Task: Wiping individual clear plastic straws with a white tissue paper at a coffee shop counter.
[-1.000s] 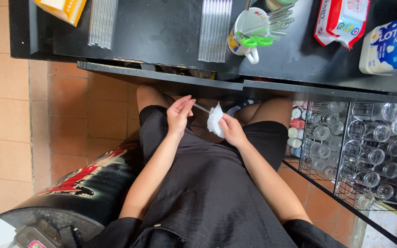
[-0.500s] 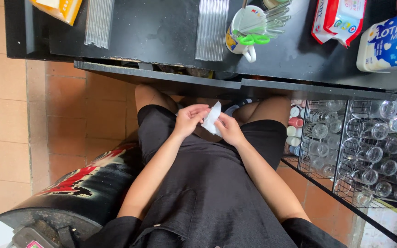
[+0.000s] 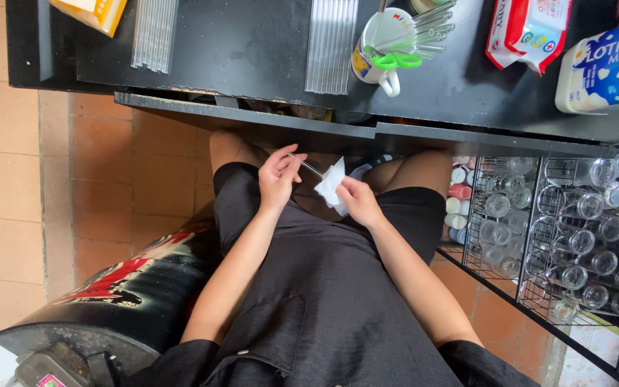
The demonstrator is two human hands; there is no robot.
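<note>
Floor: terracotta tiles (image 3: 8,179) run under and left of the seated person, who wears a dark apron (image 3: 324,301).
Bench: a black bench (image 3: 252,50) spans the top of the view, its front edge just above the knees.
Wire rack: a rack (image 3: 574,236) at the right holds rows of clear bottles lying on their sides.
On the bench: two bundles of clear straws (image 3: 331,43), a mug (image 3: 377,50) with straws and green-handled scissors in it, a wipes pack (image 3: 528,32) and a white jug (image 3: 603,68).
Left hand: the left hand (image 3: 277,179) pinches one end of a thin clear straw (image 3: 308,167), fingers narrow around it.
Right hand: the right hand (image 3: 356,201) has its fingers closed on a white tissue (image 3: 331,185) wrapped about the straw's other end.
Where the straw is: held over the lap, below the bench edge, between the two hands.
Progress: judging by the grip, this straw is mid-wipe; which of the bundles on the bench are already wiped cannot be told.
</note>
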